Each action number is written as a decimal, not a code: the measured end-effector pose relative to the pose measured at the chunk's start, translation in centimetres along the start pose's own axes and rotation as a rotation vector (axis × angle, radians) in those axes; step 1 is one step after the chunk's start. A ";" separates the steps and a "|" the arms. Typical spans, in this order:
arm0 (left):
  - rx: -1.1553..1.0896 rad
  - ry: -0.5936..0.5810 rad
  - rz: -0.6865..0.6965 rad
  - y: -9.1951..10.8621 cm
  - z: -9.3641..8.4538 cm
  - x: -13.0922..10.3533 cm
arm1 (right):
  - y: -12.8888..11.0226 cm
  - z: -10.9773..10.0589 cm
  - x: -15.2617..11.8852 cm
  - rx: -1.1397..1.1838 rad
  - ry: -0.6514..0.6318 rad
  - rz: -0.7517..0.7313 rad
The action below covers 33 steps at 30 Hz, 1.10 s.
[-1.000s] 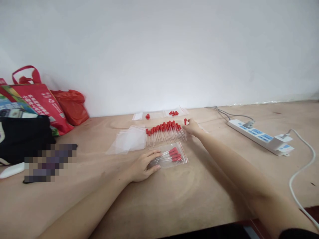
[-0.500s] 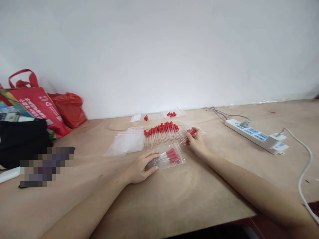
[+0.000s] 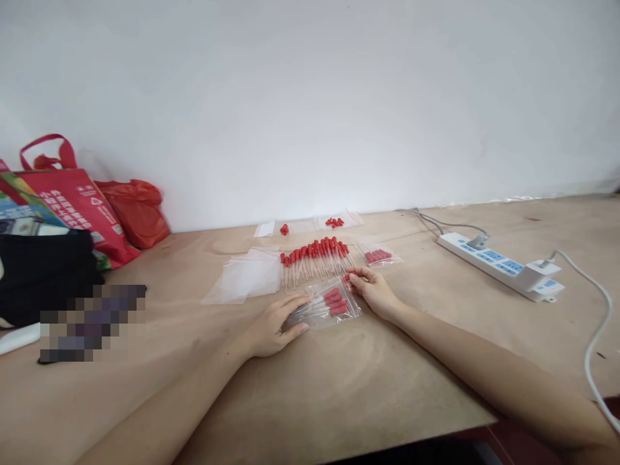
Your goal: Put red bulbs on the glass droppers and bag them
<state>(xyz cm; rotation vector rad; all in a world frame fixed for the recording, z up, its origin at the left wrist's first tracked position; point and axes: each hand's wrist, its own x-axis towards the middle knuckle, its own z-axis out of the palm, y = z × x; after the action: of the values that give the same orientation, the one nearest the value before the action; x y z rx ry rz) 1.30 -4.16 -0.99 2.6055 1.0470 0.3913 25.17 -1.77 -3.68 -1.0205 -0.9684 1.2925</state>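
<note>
At far left, a red shopping bag [image 3: 72, 206] bears white Chinese lettering, mostly blurred, and a recycling mark. Translucent flat zip bags [image 3: 245, 278] overlap on the desk [image 3: 368, 387]. The left hand [image 3: 275, 326] has a loose grip, thumb and fingers parted over a zip bag [image 3: 356, 311] containing clear, red-bulbed pipettes [image 3: 332, 300]; more form a row behind. At its right end the right hand [image 3: 376, 292] has a closed grip, pinching one red bulb [image 3: 346, 278]. Plain wood separates another filled bag [image 3: 393, 260] from a power strip [image 3: 489, 258]; the desk's front edge rises rightward.
</note>
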 end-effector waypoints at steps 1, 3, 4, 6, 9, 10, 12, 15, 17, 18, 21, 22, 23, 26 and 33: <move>0.001 0.000 -0.001 0.0 0.0 0.0 | -0.1 0.0 -0.1 -0.036 -0.010 -0.008; 0.003 0.005 0.006 0.1 -0.1 0.0 | -0.2 -0.1 -0.3 -0.077 -0.010 -0.026; 0.002 0.011 0.013 0.2 -0.1 0.0 | -0.2 -0.1 -0.3 -0.088 -0.010 -0.032; -0.002 0.020 0.027 0.3 -0.1 0.1 | -0.2 -0.1 -0.3 -0.118 -0.037 -0.032; -0.008 0.021 0.028 0.3 -0.1 0.0 | 0.0 -0.2 -0.2 -0.162 -0.116 -0.027; -0.008 0.018 0.025 0.3 -0.1 0.0 | 0.0 -0.3 -0.2 -0.168 -0.134 -0.027; -0.008 0.014 0.023 0.2 -0.1 0.0 | 0.1 -0.3 -0.2 -0.189 -0.144 -0.008; -0.013 0.014 0.028 0.2 -0.1 0.0 | 0.4 0.0 -0.1 -0.225 -0.135 0.048; -0.020 0.012 0.025 0.2 -0.1 0.1 | 0.5 0.2 0.1 -0.193 -0.148 0.062; -0.023 0.012 0.022 0.3 -0.1 0.1 | 0.5 0.4 0.2 -0.169 -0.159 0.064; -0.030 0.016 0.019 0.4 -0.2 0.1 | 0.5 0.8 0.7 -0.153 -0.177 0.074; -0.032 0.018 0.022 0.4 -0.2 0.1 | 0.5 0.9 0.9 -0.164 -0.169 0.073; -0.035 0.020 0.025 0.4 -0.2 0.1 | 0.5 1.1 1.2 -0.179 -0.151 0.066; -0.039 0.024 0.038 0.3 -0.2 0.1 | 0.8 1.5 1.9 -0.251 -0.045 0.021; -0.017 0.039 0.031 0.1 0.0 0.0 | -0.4 1.2 2.6 -0.389 -0.049 0.125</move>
<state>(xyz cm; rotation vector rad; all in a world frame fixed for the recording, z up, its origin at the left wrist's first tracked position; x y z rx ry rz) 1.38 -4.19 -0.93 2.6117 1.0127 0.4583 24.26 0.89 -3.00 -1.3702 -1.2404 1.2613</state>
